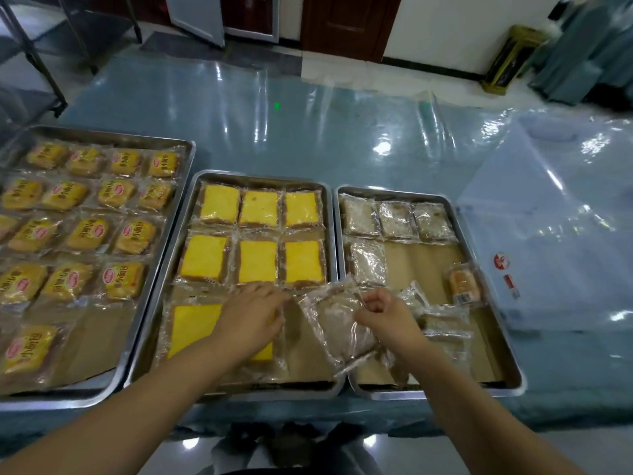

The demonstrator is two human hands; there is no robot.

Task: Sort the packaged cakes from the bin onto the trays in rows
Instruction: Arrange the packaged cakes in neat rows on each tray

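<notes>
Our right hand (383,313) pinched a brown packaged cake (337,329) over the rims between the middle tray (263,178) and right tray (428,265); our left hand (253,317) lay flat-fingered on a yellow cake (195,327)

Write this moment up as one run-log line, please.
left hand: rests on yellow cake, middle tray, third row | right hand: pinches brown cake pack over the rims between middle and right tray
</notes>
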